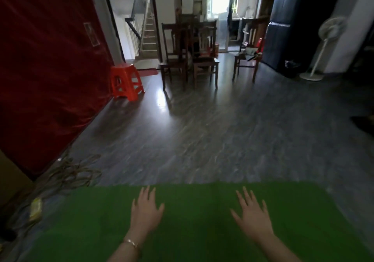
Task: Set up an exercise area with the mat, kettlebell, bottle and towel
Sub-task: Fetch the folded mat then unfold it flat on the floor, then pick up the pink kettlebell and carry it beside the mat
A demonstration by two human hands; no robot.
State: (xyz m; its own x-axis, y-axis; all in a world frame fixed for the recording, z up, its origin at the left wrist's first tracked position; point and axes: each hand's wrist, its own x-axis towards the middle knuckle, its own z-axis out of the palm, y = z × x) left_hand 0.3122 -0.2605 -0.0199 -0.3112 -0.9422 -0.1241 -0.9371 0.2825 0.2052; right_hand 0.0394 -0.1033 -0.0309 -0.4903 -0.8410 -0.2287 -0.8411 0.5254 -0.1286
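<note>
A person's left hand (pixel 146 209) and right hand (pixel 253 214), fingers straight and spread wide, lie palm-down side by side near the far edge of a green mat (pixel 202 231) lying flat on the dark wood floor (pixel 202 130), with a red stool (pixel 126 81) and wooden chairs (pixel 190 55) well beyond.

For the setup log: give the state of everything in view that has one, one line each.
mat: unrolled, flat on the floor.
left hand: open, fingers spread, over the mat.
right hand: open, fingers spread, over the mat.
orange stool: upright by the red panel.
wooden chairs: upright, on the floor.
fan: upright; running or not, cannot tell.
</note>
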